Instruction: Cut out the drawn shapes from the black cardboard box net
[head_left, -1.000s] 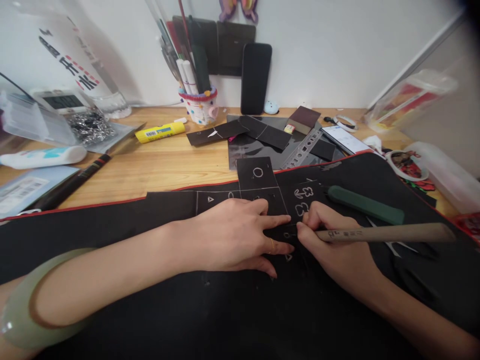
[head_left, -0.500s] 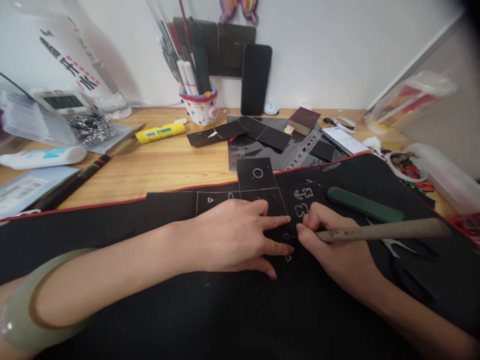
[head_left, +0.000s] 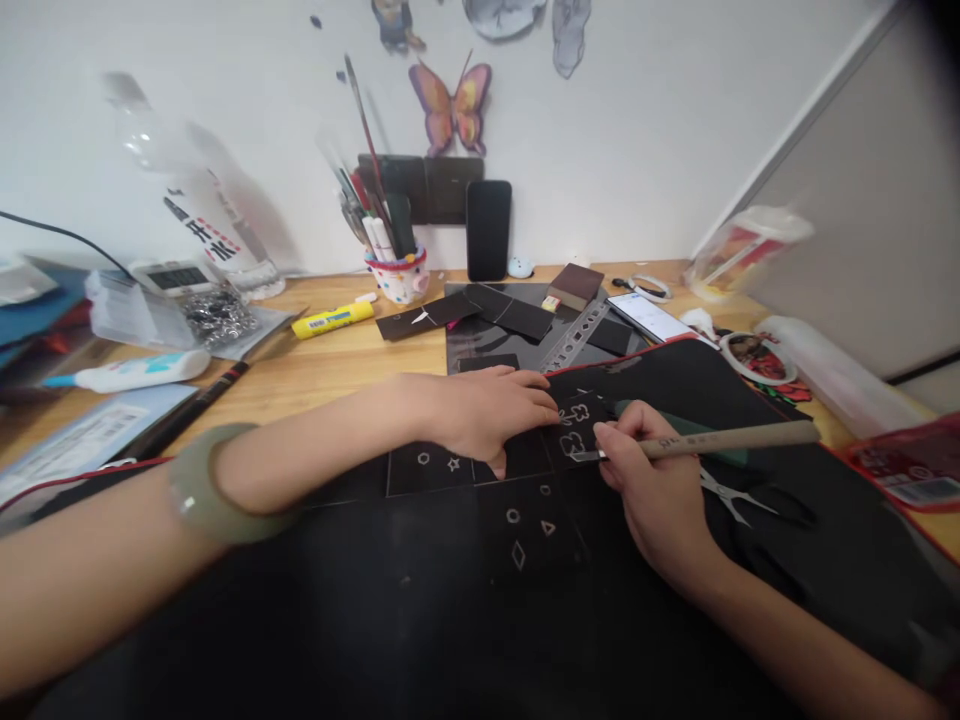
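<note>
A black card cross (head_left: 525,525) with small white shapes lies on the black mat (head_left: 300,620). My left hand (head_left: 499,415) lies palm down over its middle, fingers spread, holding nothing. My right hand (head_left: 660,485) grips a beige pen-like tool (head_left: 739,438), its tip at the flower drawings on the card's right part. Beneath and behind that hand is a dark green object (head_left: 720,440), partly hidden. Scissors (head_left: 739,497) with dark handles lie just right of my right hand.
Along the back stand a decorated pen cup (head_left: 397,280) and a dark phone (head_left: 488,230). A stencil ruler (head_left: 574,338) and black strips (head_left: 510,312) lie behind the mat. At left are a yellow glue stick (head_left: 332,321) and a bottle (head_left: 217,225).
The view has tilted up, showing more wall. My left hand has shifted up the card, uncovering the lower shapes. My right hand still holds the tool, its tip now beside the lower flower.
</note>
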